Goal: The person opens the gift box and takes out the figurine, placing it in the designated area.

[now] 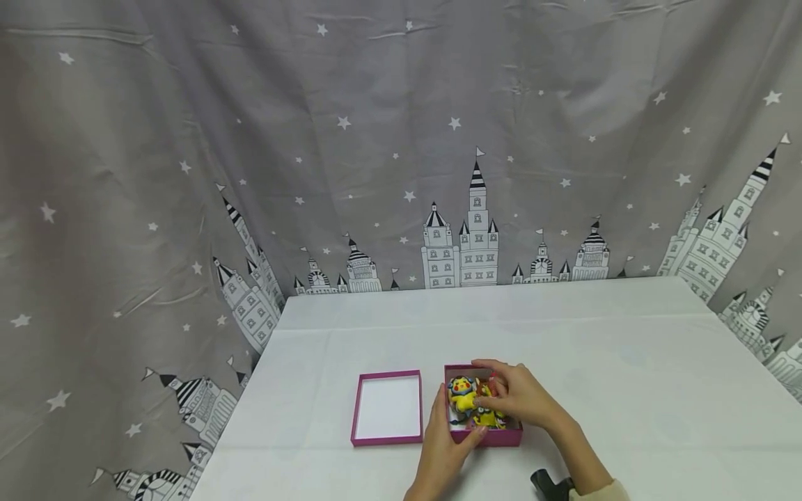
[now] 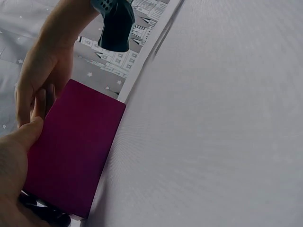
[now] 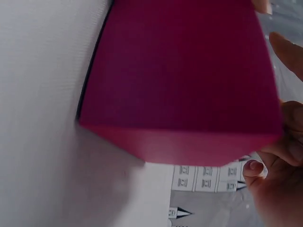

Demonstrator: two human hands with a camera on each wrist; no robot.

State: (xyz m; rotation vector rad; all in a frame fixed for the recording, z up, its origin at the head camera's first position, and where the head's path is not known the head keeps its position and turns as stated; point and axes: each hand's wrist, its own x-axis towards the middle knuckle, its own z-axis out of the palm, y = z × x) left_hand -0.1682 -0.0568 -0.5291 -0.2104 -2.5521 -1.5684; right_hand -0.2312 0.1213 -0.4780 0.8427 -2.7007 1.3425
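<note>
In the head view a magenta box stands open at the top, with several small colourful toy figures inside. A yellow figure with red cheeks lies at its left, and another yellow figure lies nearer the front. My left hand grips the box's front left corner, thumb at the front rim and fingers along the left side. My right hand is over the box's right part. Its index finger reaches the far rim, and its thumb touches the left yellow figure. Some right fingers are hidden inside the box.
A shallow magenta-rimmed box lid, white inside, lies left of the box on the white table. A grey curtain with castles and stars hangs behind. A dark wrist device is by the right wrist.
</note>
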